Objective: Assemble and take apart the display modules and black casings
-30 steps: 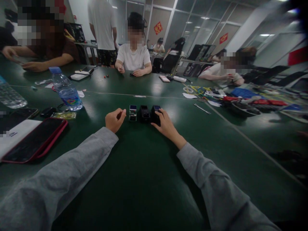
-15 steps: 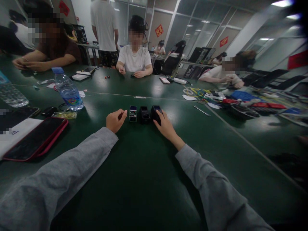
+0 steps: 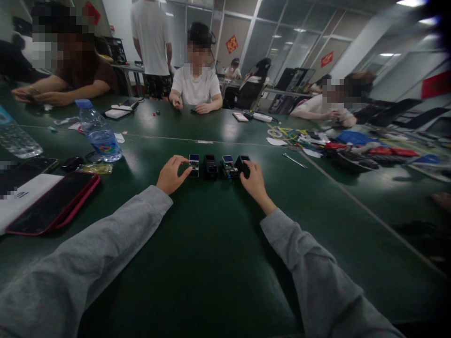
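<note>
At twelve o'clock, left to right, sit a circuit board (image 3: pixel 194 164) with a screen, a black device (image 3: pixel 210 166), a second board (image 3: pixel 227 162) and a black shell (image 3: pixel 242 162). My left hand (image 3: pixel 171 174) curves loosely against the first, grip unclear; my right hand (image 3: pixel 254 180) pinches the shell, now off the second board, fingers partly hiding it. A bottle (image 3: pixel 100 134) stands at eleven, a wrench (image 3: pixel 295 160) lies at one.

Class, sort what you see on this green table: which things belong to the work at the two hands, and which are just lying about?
In the work, it seems:
left circuit board, at the left hand
middle black casing
right circuit board
right black casing, held by the right hand

Apparently lying about, among others:
blue-capped bottle
red-cased phone
spanner
</note>
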Tool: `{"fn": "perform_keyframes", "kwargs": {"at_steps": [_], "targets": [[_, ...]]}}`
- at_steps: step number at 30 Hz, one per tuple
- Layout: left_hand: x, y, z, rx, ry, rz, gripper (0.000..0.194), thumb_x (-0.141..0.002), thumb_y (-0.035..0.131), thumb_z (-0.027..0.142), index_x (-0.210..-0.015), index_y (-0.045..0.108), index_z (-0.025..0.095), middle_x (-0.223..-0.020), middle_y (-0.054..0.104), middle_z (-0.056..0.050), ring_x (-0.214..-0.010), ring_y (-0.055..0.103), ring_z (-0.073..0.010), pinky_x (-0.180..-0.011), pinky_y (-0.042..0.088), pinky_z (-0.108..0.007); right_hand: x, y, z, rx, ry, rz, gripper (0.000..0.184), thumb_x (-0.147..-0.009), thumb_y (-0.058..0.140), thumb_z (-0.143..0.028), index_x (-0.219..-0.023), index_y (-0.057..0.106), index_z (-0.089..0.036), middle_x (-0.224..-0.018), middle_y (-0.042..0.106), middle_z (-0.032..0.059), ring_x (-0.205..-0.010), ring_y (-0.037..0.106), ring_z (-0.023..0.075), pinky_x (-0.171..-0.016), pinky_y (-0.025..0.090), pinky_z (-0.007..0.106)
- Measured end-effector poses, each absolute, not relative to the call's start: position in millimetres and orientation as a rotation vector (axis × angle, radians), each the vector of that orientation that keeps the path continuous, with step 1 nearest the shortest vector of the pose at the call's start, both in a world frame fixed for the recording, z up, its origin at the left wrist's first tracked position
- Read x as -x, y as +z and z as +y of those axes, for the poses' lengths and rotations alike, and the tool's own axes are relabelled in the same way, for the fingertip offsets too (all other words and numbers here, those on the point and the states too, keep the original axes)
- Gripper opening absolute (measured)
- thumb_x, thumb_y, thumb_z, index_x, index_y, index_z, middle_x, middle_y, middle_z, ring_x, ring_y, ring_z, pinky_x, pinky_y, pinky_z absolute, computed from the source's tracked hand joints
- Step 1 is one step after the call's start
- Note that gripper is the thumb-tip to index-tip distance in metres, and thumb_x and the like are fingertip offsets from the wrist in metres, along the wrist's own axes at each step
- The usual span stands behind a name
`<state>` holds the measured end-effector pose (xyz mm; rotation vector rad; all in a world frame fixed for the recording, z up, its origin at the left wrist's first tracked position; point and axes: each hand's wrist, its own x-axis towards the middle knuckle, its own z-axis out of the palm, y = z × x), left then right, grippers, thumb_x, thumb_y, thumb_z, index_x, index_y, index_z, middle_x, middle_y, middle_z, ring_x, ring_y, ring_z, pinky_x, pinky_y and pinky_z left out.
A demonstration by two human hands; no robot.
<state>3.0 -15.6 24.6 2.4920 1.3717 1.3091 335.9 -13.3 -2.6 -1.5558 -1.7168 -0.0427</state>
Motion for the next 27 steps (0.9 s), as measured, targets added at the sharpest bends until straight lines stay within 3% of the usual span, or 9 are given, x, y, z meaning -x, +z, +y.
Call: {"fn": "perform_keyframes", "kwargs": {"at_steps": [4, 7, 12, 15, 21, 27], "targets": [[-4.6, 23.5, -14.6, -2.646, 1.149, 1.287, 0.034, -0.09, 0.058, 0.037, -0.119, 0.054, 0.018, -0.121, 0.059, -0.011, -0.111, 0.055, -0.0244, -0.091, 0.046, -0.041, -327.0, 4.0, -21.0, 1.595, -0.311, -1.703, 0.047, -0.091, 0.05, -0.035, -0.134, 0.049, -0.016, -0.147, 0.033, 0.0181, -0.139, 0.025, 0.0372, -0.108, 0.028, 0.065], [-5.3, 24.3, -15.9, -2.716, 1.028, 1.219, 0.034, -0.09, 0.059, 0.036, -0.12, 0.055, 0.02, -0.126, 0.058, -0.01, -0.116, 0.054, -0.0249, -0.093, 0.044, -0.041, -310.8, 16.7, -32.6, 1.525, -0.379, -1.827, 0.046, -0.096, 0.044, -0.035, -0.14, 0.042, -0.023, -0.154, 0.027, 0.0108, -0.144, 0.017, 0.032, -0.112, 0.023, 0.062], [-6.0, 25.6, -17.5, -2.757, 0.956, 1.218, 0.032, -0.091, 0.057, 0.034, -0.12, 0.057, 0.021, -0.122, 0.061, -0.01, -0.116, 0.053, -0.0251, -0.093, 0.042, -0.04, -268.8, 27.7, -46.8, 1.319, -0.241, -2.2, 0.052, -0.097, 0.046, -0.034, -0.147, 0.034, -0.024, -0.155, 0.026, 0.0092, -0.144, 0.021, 0.0281, -0.116, 0.024, 0.054], [-6.9, 26.1, -18.2, -2.775, 0.934, 1.247, 0.03, -0.092, 0.056, 0.034, -0.119, 0.057, 0.02, -0.12, 0.062, -0.01, -0.114, 0.054, -0.0258, -0.091, 0.042, -0.04, -248.5, 25.9, -46.6, 1.283, -0.223, -2.268, 0.052, -0.096, 0.048, -0.03, -0.146, 0.036, -0.023, -0.156, 0.025, 0.01, -0.144, 0.023, 0.0289, -0.117, 0.022, 0.054], [-8.9, 26.4, -19.6, -2.79, 0.902, 1.3, 0.029, -0.093, 0.052, 0.031, -0.12, 0.055, 0.02, -0.121, 0.061, -0.01, -0.113, 0.053, -0.0263, -0.088, 0.041, -0.039, -236.6, 18.6, -34.1, 1.289, -0.212, -2.292, 0.045, -0.097, 0.045, -0.024, -0.142, 0.043, -0.018, -0.148, 0.039, 0.0123, -0.139, 0.033, 0.0267, -0.116, 0.025, 0.051], [-9.7, 26.0, -19.6, -2.808, 0.888, 1.383, 0.03, -0.094, 0.05, 0.03, -0.121, 0.055, 0.019, -0.116, 0.06, -0.011, -0.106, 0.054, -0.0264, -0.085, 0.042, -0.038, -237.0, 18.9, -32.7, 1.283, -0.194, -2.292, 0.046, -0.098, 0.043, -0.026, -0.143, 0.042, -0.02, -0.149, 0.039, 0.0105, -0.139, 0.033, 0.0271, -0.116, 0.027, 0.053]]}}
